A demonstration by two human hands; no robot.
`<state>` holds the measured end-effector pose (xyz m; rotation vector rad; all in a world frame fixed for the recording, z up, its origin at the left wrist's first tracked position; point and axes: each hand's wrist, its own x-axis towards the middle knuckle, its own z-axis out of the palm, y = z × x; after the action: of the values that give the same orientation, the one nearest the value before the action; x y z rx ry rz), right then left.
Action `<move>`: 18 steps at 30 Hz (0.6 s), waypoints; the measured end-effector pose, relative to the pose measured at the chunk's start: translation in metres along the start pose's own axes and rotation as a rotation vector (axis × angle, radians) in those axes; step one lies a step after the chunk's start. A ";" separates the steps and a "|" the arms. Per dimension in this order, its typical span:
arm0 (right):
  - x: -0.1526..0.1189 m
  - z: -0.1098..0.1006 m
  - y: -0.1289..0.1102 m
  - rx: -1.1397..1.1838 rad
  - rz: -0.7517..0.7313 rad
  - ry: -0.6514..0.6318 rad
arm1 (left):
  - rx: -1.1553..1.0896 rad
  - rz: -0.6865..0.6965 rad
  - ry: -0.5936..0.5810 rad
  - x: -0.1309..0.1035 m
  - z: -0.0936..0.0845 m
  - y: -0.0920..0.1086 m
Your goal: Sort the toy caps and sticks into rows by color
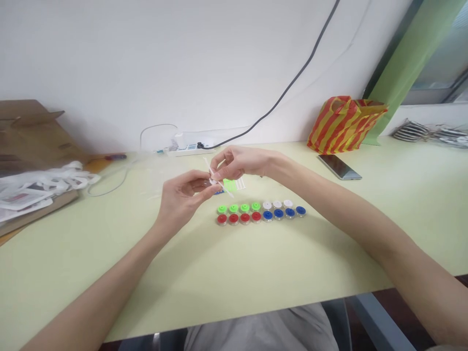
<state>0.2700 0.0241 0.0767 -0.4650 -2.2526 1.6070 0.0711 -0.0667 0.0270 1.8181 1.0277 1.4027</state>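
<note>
Above the table my two hands meet. My left hand (185, 195) is closed, thumb and fingers pinching a small white round piece (212, 182), mostly hidden by the fingers. My right hand (236, 163) pinches a thin white plastic stick (227, 190), which slants across that piece. Just in front of the hands stand two rows of small clear round containers with coloured tops. The back row has several green tops (244, 208) and three white tops (277, 204). In the front row are several red tops (244, 219) and several blue tops (278, 213).
Behind the hands lie flat green pieces (230, 185) and white strips (240, 183). A phone (340, 166) and a striped bag (347, 124) are at the right. A power strip (190, 150) sits by the wall. Cardboard (36, 131) and white straps (66, 178) occupy the left.
</note>
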 end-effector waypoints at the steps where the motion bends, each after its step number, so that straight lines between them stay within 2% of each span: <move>1: 0.001 0.000 0.001 0.012 -0.001 -0.011 | -0.009 0.002 0.000 0.000 0.000 0.000; 6: -0.002 -0.005 0.000 0.078 -0.038 -0.044 | -0.068 0.018 0.017 -0.001 -0.003 0.002; 9: -0.010 -0.016 -0.006 -0.018 -0.038 0.036 | -0.049 0.009 0.034 0.001 -0.006 -0.001; 13: -0.019 -0.037 -0.002 -0.383 0.092 0.232 | 0.042 0.005 0.026 0.004 -0.009 -0.016; 16: -0.018 -0.047 0.010 -0.713 0.296 0.319 | 0.203 0.049 0.005 0.005 -0.011 -0.029; 18: -0.015 -0.045 0.017 -0.920 0.448 0.330 | 0.262 0.067 -0.009 0.004 -0.011 -0.033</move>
<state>0.3051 0.0606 0.0735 -1.4126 -2.5972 0.4440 0.0543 -0.0460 0.0043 2.0610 1.2031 1.3476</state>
